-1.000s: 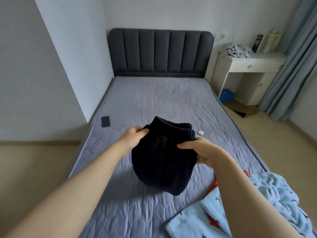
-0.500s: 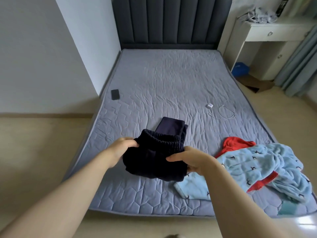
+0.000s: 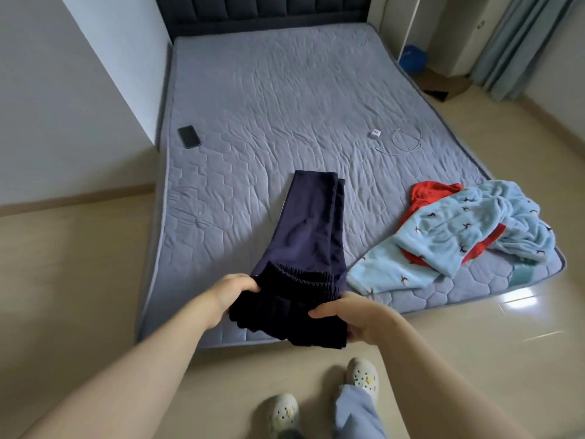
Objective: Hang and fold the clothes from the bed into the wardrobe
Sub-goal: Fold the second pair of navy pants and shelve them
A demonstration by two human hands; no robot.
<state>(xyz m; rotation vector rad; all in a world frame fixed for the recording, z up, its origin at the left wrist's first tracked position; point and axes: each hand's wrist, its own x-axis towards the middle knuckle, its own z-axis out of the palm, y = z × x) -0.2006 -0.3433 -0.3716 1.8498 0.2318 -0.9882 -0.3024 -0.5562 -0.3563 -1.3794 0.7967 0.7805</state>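
Trousers (image 3: 304,223) unfurled, left hand (image 3: 235,293), right hand (image 3: 357,318) gripping

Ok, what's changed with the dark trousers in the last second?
The dark trousers, held up bunched before, now lie with their legs stretched out on the mattress. The left hand and right hand still grip the waistband end. The phone, charger cable and blue garment stayed put.

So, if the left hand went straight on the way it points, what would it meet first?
The trousers, which the left hand grips at the waistband. Past them, probably the blue garment on the bed; depth is unclear.
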